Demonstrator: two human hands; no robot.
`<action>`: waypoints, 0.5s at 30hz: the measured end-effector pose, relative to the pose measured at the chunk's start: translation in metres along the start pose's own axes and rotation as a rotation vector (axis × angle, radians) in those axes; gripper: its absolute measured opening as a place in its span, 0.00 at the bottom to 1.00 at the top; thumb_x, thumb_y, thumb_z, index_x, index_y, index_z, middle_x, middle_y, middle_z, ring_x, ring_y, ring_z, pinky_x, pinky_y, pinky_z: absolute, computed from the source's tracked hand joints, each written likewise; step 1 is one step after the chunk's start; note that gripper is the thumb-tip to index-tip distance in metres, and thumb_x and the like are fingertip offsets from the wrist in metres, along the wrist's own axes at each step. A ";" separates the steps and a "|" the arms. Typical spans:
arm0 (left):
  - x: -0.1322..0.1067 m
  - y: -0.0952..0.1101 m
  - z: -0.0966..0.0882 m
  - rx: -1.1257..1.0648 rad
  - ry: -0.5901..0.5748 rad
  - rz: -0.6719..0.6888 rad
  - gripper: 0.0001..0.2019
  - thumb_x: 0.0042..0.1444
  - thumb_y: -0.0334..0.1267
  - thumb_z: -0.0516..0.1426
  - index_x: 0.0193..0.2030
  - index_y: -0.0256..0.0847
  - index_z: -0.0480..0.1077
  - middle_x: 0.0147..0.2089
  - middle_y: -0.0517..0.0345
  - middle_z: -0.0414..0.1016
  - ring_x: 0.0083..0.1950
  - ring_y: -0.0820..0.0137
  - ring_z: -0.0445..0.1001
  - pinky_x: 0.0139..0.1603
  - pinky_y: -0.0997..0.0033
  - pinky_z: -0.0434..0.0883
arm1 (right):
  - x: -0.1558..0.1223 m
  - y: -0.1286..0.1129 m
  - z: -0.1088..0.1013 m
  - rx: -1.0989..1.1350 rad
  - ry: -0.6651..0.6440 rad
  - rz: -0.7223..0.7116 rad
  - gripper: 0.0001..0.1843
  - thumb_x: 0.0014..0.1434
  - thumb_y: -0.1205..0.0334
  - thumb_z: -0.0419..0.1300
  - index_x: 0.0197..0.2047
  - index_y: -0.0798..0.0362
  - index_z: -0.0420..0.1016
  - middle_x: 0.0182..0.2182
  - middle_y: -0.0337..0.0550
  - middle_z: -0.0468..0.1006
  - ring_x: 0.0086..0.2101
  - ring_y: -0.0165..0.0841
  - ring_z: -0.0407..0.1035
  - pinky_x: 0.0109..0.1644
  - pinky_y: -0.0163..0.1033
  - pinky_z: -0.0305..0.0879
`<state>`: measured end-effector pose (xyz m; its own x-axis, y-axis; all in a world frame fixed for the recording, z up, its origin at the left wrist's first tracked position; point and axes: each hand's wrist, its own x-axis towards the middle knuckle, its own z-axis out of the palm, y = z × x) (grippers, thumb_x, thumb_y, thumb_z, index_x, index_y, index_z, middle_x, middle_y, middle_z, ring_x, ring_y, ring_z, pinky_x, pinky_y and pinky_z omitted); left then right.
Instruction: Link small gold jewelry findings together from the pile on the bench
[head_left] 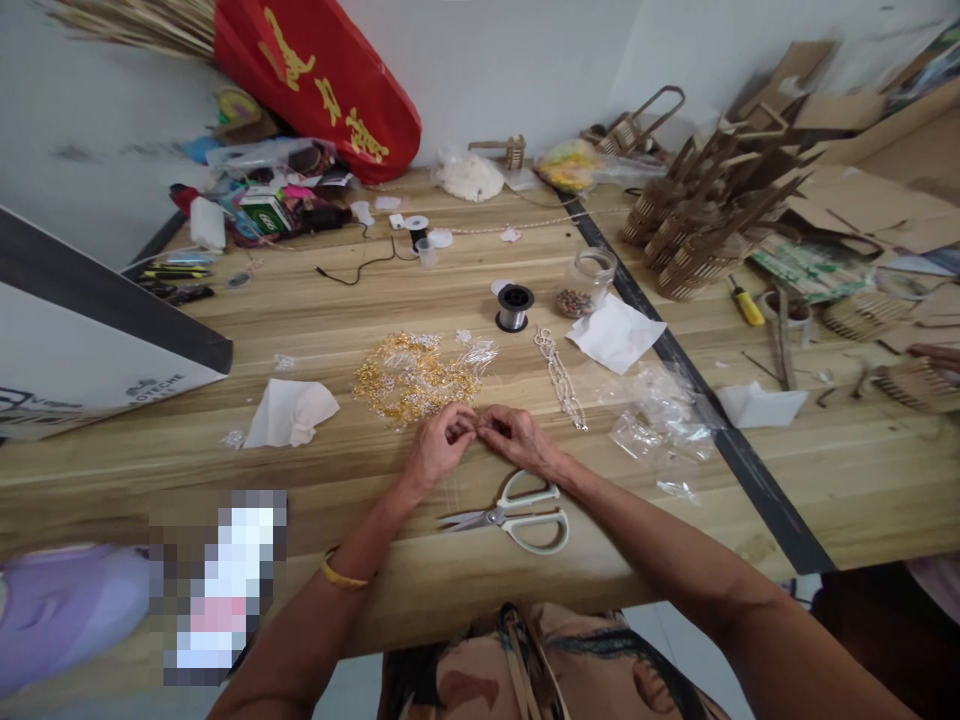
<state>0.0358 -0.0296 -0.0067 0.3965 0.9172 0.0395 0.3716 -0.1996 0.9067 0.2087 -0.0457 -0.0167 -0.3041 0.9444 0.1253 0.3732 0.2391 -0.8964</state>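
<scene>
My left hand (441,443) and my right hand (519,437) meet fingertip to fingertip over the wooden table, both in a pinch. What lies between the fingers is too small to make out. Just beyond them spreads a heap of gold and silver beaded pieces (412,380). Scissors with pale handles (501,517) lie on the table close below my hands, blades pointing left. A strand of pale beads (561,380) rests to the right of my right hand. Behind it stands a black spool of fine wire (514,308).
A glass jar with beads (586,285), white paper (616,332) and clear plastic bags (664,415) lie to the right. Small woven baskets (690,220) crowd the far right, where another person's hand (934,352) shows. At left are crumpled paper (291,413) and a blurred-out phone-like object (229,585).
</scene>
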 end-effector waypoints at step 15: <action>0.001 -0.002 -0.003 0.180 0.048 0.042 0.06 0.49 0.33 0.58 0.34 0.37 0.73 0.29 0.56 0.78 0.27 0.73 0.73 0.28 0.76 0.69 | -0.001 -0.003 0.001 -0.029 0.031 0.002 0.07 0.58 0.62 0.55 0.32 0.57 0.70 0.22 0.35 0.67 0.23 0.26 0.59 0.28 0.30 0.54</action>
<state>0.0324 -0.0276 -0.0074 0.3759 0.9212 0.1001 0.5012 -0.2930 0.8142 0.2071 -0.0473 -0.0143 -0.2764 0.9512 0.1370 0.3989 0.2432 -0.8842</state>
